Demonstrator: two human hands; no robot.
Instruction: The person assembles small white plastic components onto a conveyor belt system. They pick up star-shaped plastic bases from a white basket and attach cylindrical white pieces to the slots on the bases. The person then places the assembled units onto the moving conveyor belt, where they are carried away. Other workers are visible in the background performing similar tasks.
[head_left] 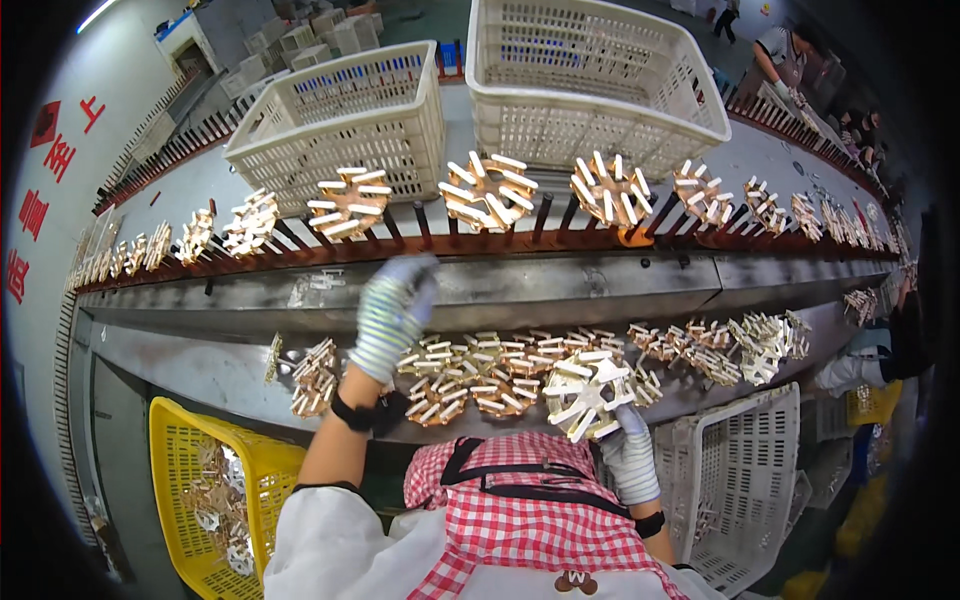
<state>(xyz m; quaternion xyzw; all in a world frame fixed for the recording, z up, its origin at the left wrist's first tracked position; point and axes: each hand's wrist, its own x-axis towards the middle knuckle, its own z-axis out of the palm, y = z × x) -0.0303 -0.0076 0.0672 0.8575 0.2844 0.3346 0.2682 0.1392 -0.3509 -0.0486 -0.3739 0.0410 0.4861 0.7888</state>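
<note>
My right hand point(631, 457), in a striped glove, grips a silvery ring-shaped metal part with radiating arms point(588, 394) by its lower right edge, above the near ledge. My left hand point(393, 312), gloved too, is raised over the dark metal step in front of the rack; its fingers are smeared by motion, so what they hold, if anything, cannot be made out. Beneath and around the held part lie several copper-coloured metal parts with white strips point(470, 375). More such parts, one of them a copper-coloured ring part point(490, 193), stand along the rack of upright pegs point(424, 226).
Two white plastic crates point(600, 115) stand behind the rack. A yellow basket point(172, 490) holding loose metal parts is at my lower left, a white basket point(745, 470) at my lower right. Another person point(785, 65) works at the far right.
</note>
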